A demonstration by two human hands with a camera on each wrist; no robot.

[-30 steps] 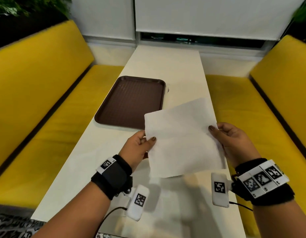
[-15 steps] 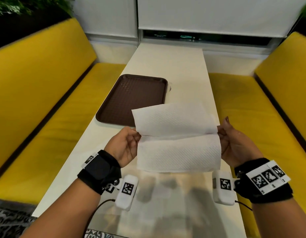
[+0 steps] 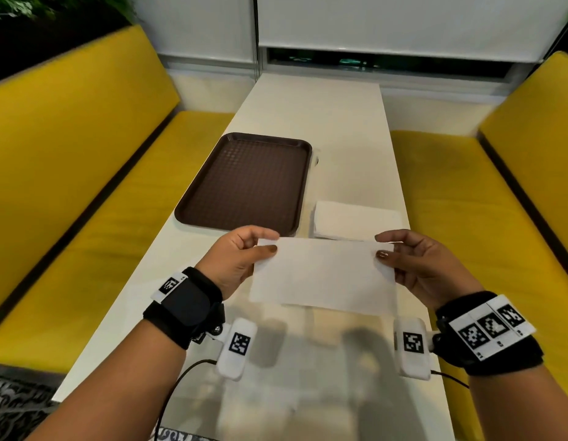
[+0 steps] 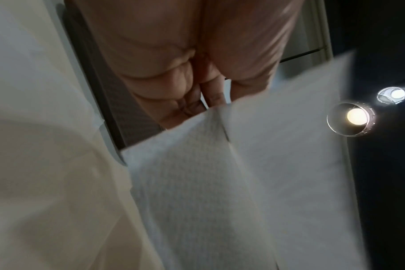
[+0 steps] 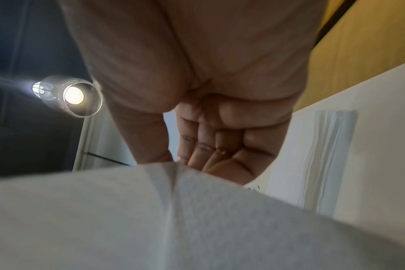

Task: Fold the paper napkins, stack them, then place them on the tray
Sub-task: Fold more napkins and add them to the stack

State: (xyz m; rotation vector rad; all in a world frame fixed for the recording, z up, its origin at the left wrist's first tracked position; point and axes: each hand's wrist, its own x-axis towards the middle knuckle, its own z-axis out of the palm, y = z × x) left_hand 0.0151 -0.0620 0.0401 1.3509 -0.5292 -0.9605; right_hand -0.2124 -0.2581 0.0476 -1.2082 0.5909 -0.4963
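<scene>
On the left half of the long white table [image 3: 308,116] lies the dark brown textured plastic tray [image 3: 244,183], bare, flanked by the yellow bench seat [image 3: 85,218]. Just near of its near edge, the left hand [image 3: 235,259] pinches the top left corner of the white paper napkin [image 3: 321,275] between thumb and forefinger, the other fingers curled loosely behind. That napkin hangs above the table as a wide rectangle, doubled over once. To its right, the right hand [image 3: 416,265] pinches the opposite top corner in the same way. Just beyond the napkin's far edge, right of the tray, sits a low stack of white napkins [image 3: 356,219] on the table; whether those are folded I cannot tell.

By my reading the fold is the step in hand: one crease is made, and nothing has reached the tray. The next move probably calls for bringing the two ends together for a second fold, or laying the piece flat and pressing the crease, with the corners kept matched so the soft paper does not skew.

From the head camera the whole layout shows but not the layers. Both wrist views show the two plies parted slightly at the pinch [image 4: 220,117], and the right wrist view shows the stack's layered edges [image 5: 331,146] and fingers [image 5: 197,146] curled under.
</scene>
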